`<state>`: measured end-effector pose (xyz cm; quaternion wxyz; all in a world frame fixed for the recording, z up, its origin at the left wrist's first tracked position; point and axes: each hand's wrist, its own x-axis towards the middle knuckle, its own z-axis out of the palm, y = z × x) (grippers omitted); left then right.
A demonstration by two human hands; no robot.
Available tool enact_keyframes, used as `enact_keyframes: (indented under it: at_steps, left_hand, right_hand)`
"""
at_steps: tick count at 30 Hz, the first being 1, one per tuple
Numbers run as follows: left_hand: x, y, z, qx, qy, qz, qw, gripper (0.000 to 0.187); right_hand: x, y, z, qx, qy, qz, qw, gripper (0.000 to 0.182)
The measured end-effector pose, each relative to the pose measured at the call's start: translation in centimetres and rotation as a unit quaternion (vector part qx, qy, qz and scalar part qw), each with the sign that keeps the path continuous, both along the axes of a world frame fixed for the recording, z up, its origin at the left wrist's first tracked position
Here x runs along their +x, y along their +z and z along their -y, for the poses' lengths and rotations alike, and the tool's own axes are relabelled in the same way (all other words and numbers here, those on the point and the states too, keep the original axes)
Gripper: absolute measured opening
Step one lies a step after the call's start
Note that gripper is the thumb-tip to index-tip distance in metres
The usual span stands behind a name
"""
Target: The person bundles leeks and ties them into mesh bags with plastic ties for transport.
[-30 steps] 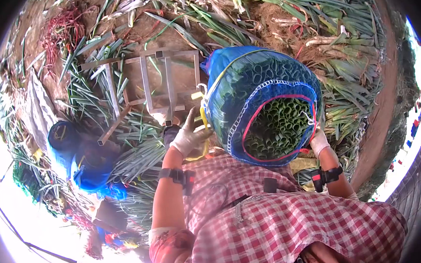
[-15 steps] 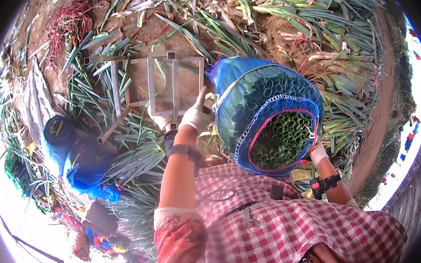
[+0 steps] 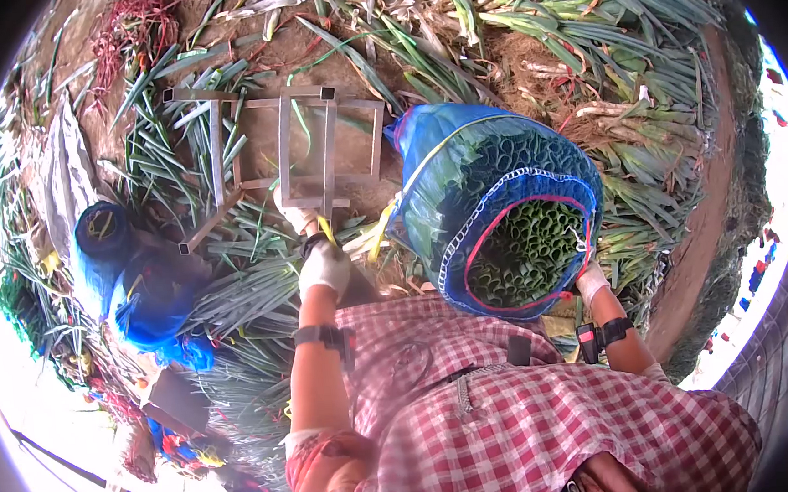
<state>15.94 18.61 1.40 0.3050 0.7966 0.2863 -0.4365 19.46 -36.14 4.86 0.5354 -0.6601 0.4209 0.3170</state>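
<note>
Blue net bag (image 3: 487, 210), packed with green stalks (image 3: 531, 250).

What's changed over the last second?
Your left hand has left the blue mesh bag's side, moving left and back toward the body. A yellow strip now shows at its fingertips; whether it is gripped is unclear. Unchanged: the right hand at the bag's rim, the bag's place, and the metal frame.

Bright glare washes out the lower left; fisheye edges darken.
</note>
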Motion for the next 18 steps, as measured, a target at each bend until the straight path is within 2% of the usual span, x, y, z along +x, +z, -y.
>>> enact_keyframes:
  at_steps: [1,3,4,5,6,7,8,9,10,11,12,13,14,15,17,18]
  left_hand:
    - [-0.8,0.5,0.4,-0.043,-0.044,0.015,0.998,0.029]
    - [-1.3,1.1,3.3,-0.028,0.0,0.146,0.989,0.024]
    - [-1.4,0.7,4.1,-0.09,0.068,0.172,0.979,0.022]
    - [-1.6,0.4,4.6,-0.205,0.165,0.151,0.953,0.023]
    - [-1.6,0.2,5.1,-0.305,0.264,0.116,0.908,0.026]
    - [0.3,2.3,5.7,-0.37,0.445,-0.038,0.814,0.031]
    - [-0.7,1.0,6.0,-0.42,0.5,-0.076,0.754,0.036]
    - [-1.6,0.0,6.2,-0.423,0.501,-0.077,0.751,0.036]
    - [-2.5,-0.8,6.5,-0.469,0.424,-0.006,0.775,0.036]
    - [-1.7,1.5,6.3,-0.481,0.492,-0.054,0.724,0.037]
    - [-0.7,3.9,6.0,-0.482,0.559,-0.1,0.668,0.037]
    - [-0.7,4.5,6.2,-0.48,0.559,-0.098,0.669,0.037]
    - [-0.9,5.1,6.2,-0.476,0.516,-0.109,0.704,0.035]
    - [-1.3,5.6,6.4,-0.471,0.47,-0.121,0.737,0.033]
    - [-2.0,6.2,6.7,-0.451,0.492,-0.127,0.734,0.028]
    - [-2.3,6.7,6.6,-0.379,0.503,-0.115,0.768,0.026]
  right_hand:
    - [0.5,0.4,-0.8,-0.014,-0.034,-0.012,0.999,0.02]
    - [1.0,0.8,-1.9,-0.035,-0.08,-0.027,0.996,0.019]
    - [1.0,0.8,-2.0,-0.043,-0.094,-0.032,0.994,0.019]
    - [1.0,1.0,-2.1,-0.051,-0.1,-0.032,0.993,0.018]
    - [0.7,0.9,-1.5,-0.051,-0.076,-0.02,0.996,0.018]
    - [0.1,0.4,-0.2,-0.053,-0.044,-0.005,0.998,0.017]
    - [-0.5,-0.3,1.0,-0.053,0.025,0.021,0.998,0.017]
    - [-1.5,-1.9,3.7,-0.066,0.162,0.077,0.982,0.017]
    - [-2.5,-3.4,6.4,-0.092,0.307,0.154,0.935,0.017]
    - [-4.1,-6.0,10.0,-0.106,0.445,0.262,0.849,0.017]
    - [-4.4,-6.8,10.5,-0.101,0.35,0.233,0.902,0.017]
    - [-2.9,-4.1,6.9,-0.068,0.228,0.127,0.963,0.017]
    - [-1.0,-1.1,1.9,-0.045,0.023,0.017,0.999,0.018]
    - [0.5,1.7,-3.1,-0.056,-0.115,-0.044,0.991,0.018]
    - [2.0,4.2,-8.2,-0.071,-0.2,-0.084,0.974,0.019]
    - [1.4,3.5,-6.9,-0.062,-0.222,-0.102,0.968,0.02]
